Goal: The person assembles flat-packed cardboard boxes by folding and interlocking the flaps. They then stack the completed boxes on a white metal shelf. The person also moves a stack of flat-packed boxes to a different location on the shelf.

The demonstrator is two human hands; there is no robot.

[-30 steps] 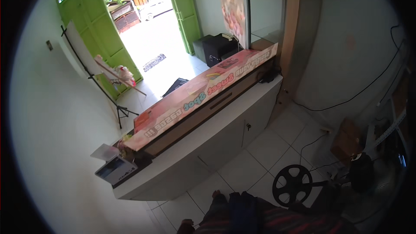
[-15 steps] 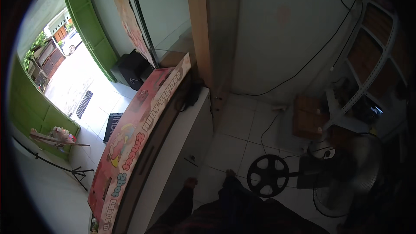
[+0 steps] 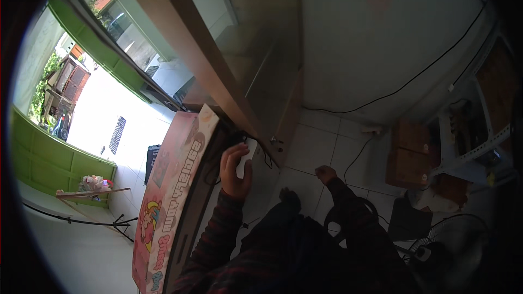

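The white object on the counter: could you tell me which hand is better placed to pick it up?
Probably the left hand: it already rests on the white object, while the right hand hangs apart over the floor.

The left hand rests on a white device on the counter; the right hand hangs free.

A small shop: beside the left hand a service counter fronted by a long pink printed banner, beyond it glass panes and a green doorway onto the street
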